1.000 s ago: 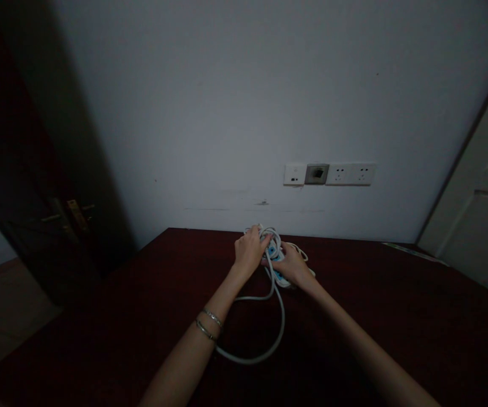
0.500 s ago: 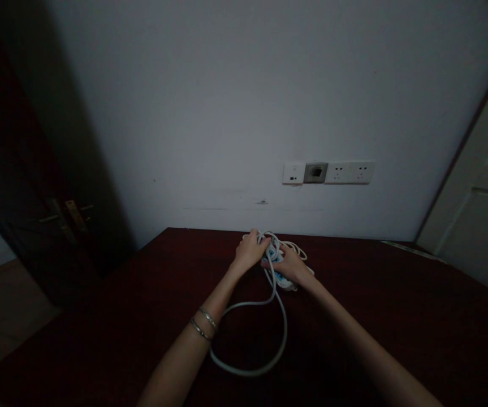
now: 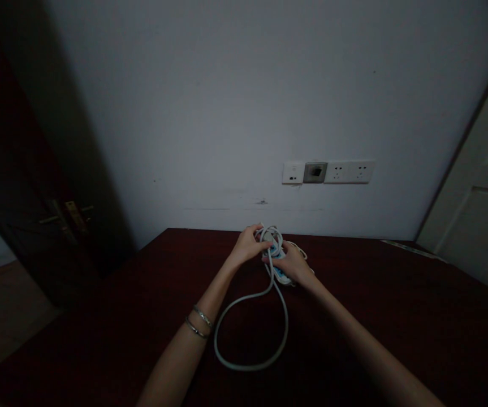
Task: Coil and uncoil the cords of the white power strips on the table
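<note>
A white and blue power strip (image 3: 284, 277) lies near the back of the dark red table. Its white cord (image 3: 250, 368) is looped over the strip's far end, and one large loop of it hangs forward across the tabletop. At the strip's far left end, my left hand (image 3: 247, 244) is closed on the coiled part of the cord, thumb on top. On the right side my right hand (image 3: 292, 263) grips the strip's body, its thumb across the top. More cord shows behind the right hand. The fingertips of both hands are partly hidden.
The dark red table (image 3: 163, 282) meets a pale wall (image 3: 210, 113). Wall sockets (image 3: 349, 172) sit above its back edge. A dark door with a metal handle (image 3: 74, 216) stands at left, a pale door (image 3: 481, 215) at right.
My left hand has shifted slightly left and the cord coil at the strip's far end shows more. The large front loop has come out from under my left forearm.
</note>
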`<control>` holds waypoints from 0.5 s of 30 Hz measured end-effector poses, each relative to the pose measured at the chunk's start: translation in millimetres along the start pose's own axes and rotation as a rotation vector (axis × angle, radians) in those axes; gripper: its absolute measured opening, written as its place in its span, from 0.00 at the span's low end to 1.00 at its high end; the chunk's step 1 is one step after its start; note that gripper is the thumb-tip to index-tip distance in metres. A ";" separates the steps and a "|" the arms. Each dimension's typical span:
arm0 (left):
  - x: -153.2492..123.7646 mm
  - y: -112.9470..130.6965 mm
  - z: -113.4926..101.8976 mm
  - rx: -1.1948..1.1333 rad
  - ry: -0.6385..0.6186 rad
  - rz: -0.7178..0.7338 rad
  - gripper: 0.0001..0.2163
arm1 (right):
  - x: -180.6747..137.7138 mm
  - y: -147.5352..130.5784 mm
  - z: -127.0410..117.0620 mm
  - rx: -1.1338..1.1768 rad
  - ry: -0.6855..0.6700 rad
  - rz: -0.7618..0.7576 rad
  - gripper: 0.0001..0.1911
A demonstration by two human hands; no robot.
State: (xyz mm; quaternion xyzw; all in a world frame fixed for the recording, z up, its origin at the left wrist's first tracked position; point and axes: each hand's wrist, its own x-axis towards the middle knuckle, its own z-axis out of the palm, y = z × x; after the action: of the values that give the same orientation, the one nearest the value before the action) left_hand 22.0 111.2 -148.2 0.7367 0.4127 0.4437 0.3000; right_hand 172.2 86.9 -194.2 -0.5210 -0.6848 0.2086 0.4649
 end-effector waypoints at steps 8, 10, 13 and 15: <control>-5.8 15.0 3.3 0.169 0.287 0.168 0.19 | -8.1 -16.7 -5.4 0.043 0.070 -0.014 0.28; -8.1 15.2 5.5 0.231 0.330 0.218 0.19 | -9.2 -19.1 -6.1 0.021 0.079 -0.014 0.28; -11.6 16.9 8.0 0.291 0.342 0.259 0.20 | -10.1 -21.2 -6.0 -0.019 0.107 -0.006 0.29; -13.1 18.4 8.4 0.295 0.363 0.247 0.20 | -10.8 -22.9 -6.1 -0.050 0.124 -0.005 0.29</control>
State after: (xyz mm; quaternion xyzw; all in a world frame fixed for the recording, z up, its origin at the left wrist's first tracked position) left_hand 32.5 90.3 -142.2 0.7257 0.4270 0.5368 0.0540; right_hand 165.7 67.4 -178.2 -0.5427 -0.6609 0.1576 0.4938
